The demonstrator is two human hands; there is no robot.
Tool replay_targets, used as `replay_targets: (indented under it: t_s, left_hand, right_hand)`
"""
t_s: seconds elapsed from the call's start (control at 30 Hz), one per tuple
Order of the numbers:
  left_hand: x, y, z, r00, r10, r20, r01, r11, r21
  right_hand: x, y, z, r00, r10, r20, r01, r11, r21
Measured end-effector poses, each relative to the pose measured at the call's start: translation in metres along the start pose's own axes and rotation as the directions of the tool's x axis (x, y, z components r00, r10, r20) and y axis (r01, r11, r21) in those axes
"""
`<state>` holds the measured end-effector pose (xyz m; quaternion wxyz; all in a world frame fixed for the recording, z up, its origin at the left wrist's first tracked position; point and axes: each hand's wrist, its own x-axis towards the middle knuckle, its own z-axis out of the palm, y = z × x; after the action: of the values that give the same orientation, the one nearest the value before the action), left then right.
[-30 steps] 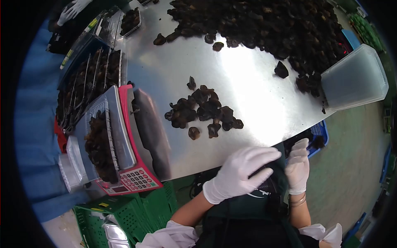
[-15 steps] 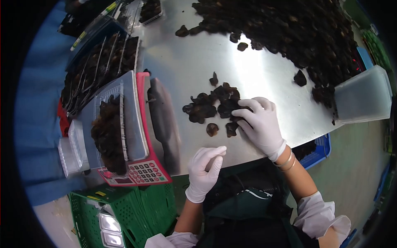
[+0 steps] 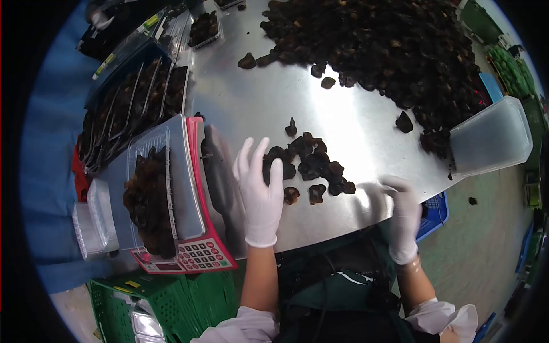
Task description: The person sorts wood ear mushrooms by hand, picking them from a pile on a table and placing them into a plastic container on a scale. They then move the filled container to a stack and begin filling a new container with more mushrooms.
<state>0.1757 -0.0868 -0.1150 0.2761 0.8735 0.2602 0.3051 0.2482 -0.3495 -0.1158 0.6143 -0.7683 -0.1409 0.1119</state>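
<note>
A small group of wood ear mushrooms (image 3: 311, 163) lies on the steel table near me. My left hand (image 3: 260, 191), in a white glove, reaches over the group's left edge. Its fingers are spread, with thumb and fingertips right at the dark pieces. To the right, apart from the group, my right hand (image 3: 403, 211) is over the table's front edge, also gloved and blurred by motion. Its fingers stretch leftward and no piece shows in them. On the red scale (image 3: 206, 248), a clear plastic tray (image 3: 170, 188) holds more mushrooms.
A large mushroom heap (image 3: 377, 51) covers the table's far right, beside a translucent plastic container (image 3: 492, 140). Filled trays (image 3: 134, 106) stand behind the scale, and clear tubs (image 3: 94, 220) at its left. Below are green crates (image 3: 154, 297) and a blue basket (image 3: 437, 220).
My left hand has moved forward and opened over the pieces. My right hand has left the group, moving right and toward me. A small dark piece now shows over the floor at right.
</note>
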Motion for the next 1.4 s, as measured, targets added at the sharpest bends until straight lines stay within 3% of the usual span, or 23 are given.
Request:
replay_targets:
  t_s: [0.03,0.07,0.1,0.13,0.23,0.3,0.37,0.5,0.6,0.67,0.7,0.77,0.9,0.97,1.03,1.07,1.1,1.13,1.17,1.2,1.3,1.37,1.4]
  left_hand:
    - [0.003,-0.001,0.003,1.0,0.007,-0.001,-0.007,1.0,-0.004]
    - [0.005,-0.006,0.007,0.998,-0.001,0.07,0.007,0.996,-0.084]
    - [0.009,-0.008,0.012,0.991,0.002,0.137,0.021,0.986,-0.165]
    - [0.007,-0.008,0.014,0.992,0.008,0.127,0.013,0.986,-0.168]
    - [0.002,-0.011,0.016,0.996,-0.068,0.061,0.083,0.954,-0.287]
    - [0.001,-0.014,0.017,0.997,-0.083,-0.001,0.076,0.924,-0.375]
    - [0.002,-0.019,0.019,0.997,0.001,-0.083,-0.02,0.973,-0.229]
    - [0.004,-0.023,0.021,0.999,-0.036,-0.028,0.029,0.973,-0.231]
    - [0.0,-0.027,0.021,0.999,-0.024,-0.025,0.019,0.984,-0.176]
    - [0.0,-0.023,0.021,0.999,-0.043,-0.009,0.041,0.984,-0.173]
    - [0.0,-0.024,0.02,0.998,-0.057,0.008,0.057,0.98,-0.188]
    - [0.002,-0.021,0.021,0.999,-0.051,0.012,0.052,0.98,-0.191]
    - [0.002,-0.015,0.02,0.998,-0.056,0.017,0.058,0.988,-0.142]
    - [0.001,-0.017,0.021,0.998,-0.062,-0.003,0.06,0.984,-0.17]
    - [0.005,-0.02,0.027,0.999,-0.044,-0.024,0.039,0.98,-0.195]
    - [0.0,-0.025,0.023,0.997,-0.056,-0.048,0.045,0.978,-0.202]
    - [-0.001,-0.023,0.022,0.995,-0.082,-0.064,0.066,0.974,-0.216]
    - [-0.001,-0.025,0.022,0.994,-0.083,-0.071,0.066,0.975,-0.212]
    - [-0.001,-0.027,0.023,0.993,-0.084,-0.08,0.066,0.975,-0.211]
    - [-0.001,-0.027,0.023,0.993,-0.079,-0.084,0.06,0.976,-0.209]
    - [0.001,-0.028,0.025,0.994,-0.052,-0.096,0.036,0.987,-0.159]
    - [0.001,-0.027,0.025,0.992,-0.065,-0.105,0.048,0.988,-0.148]
    - [0.001,-0.025,0.025,0.993,-0.067,-0.098,0.052,0.988,-0.146]
  right_hand:
    - [0.008,-0.017,0.026,0.993,0.028,0.115,-0.039,0.994,0.099]
    - [0.017,-0.007,0.047,0.986,-0.102,0.134,0.091,0.992,0.092]
    - [0.029,-0.008,0.062,0.953,-0.222,0.206,0.27,0.931,-0.245]
    - [0.04,-0.007,0.08,0.927,-0.293,0.234,0.365,0.85,-0.381]
    - [0.075,-0.011,0.122,0.884,-0.366,0.29,0.465,0.75,-0.47]
    - [0.09,-0.018,0.139,0.86,-0.387,0.331,0.504,0.74,-0.446]
    - [0.094,-0.021,0.15,0.793,-0.481,0.373,0.594,0.746,-0.301]
    - [0.086,-0.007,0.151,0.662,-0.591,0.461,0.71,0.691,-0.134]
    - [0.102,-0.018,0.082,0.781,-0.54,0.313,0.608,0.773,-0.183]
    - [0.116,-0.003,0.03,0.907,-0.417,-0.057,0.345,0.814,-0.467]
    - [0.128,0.008,0.001,0.845,-0.498,-0.195,0.141,0.56,-0.816]
    - [0.145,0.021,-0.047,0.713,-0.592,-0.375,-0.168,0.374,-0.912]
    - [0.14,0.005,-0.046,0.971,-0.206,-0.12,0.037,0.629,-0.777]
    - [0.128,0.03,-0.012,0.818,-0.566,0.101,0.403,0.439,-0.803]
    - [0.124,-0.01,-0.003,0.698,-0.703,0.137,0.634,0.518,-0.575]
    - [0.164,-0.001,-0.027,0.714,-0.69,-0.121,0.576,0.676,-0.459]
    - [0.182,-0.015,-0.052,0.734,-0.663,-0.149,0.568,0.719,-0.401]
    - [0.207,-0.014,-0.076,0.796,-0.559,-0.232,0.352,0.74,-0.573]
    - [0.22,0.01,-0.075,0.65,-0.66,-0.376,0.106,0.569,-0.815]
    - [0.236,0.031,-0.085,0.749,-0.567,-0.343,0.043,0.558,-0.829]
    - [0.217,0.027,-0.074,0.965,-0.26,-0.022,0.143,0.598,-0.789]
    - [0.202,0.013,-0.075,0.911,-0.41,0.039,0.359,0.744,-0.564]
    - [0.194,0.003,-0.073,0.862,-0.504,-0.052,0.341,0.651,-0.678]
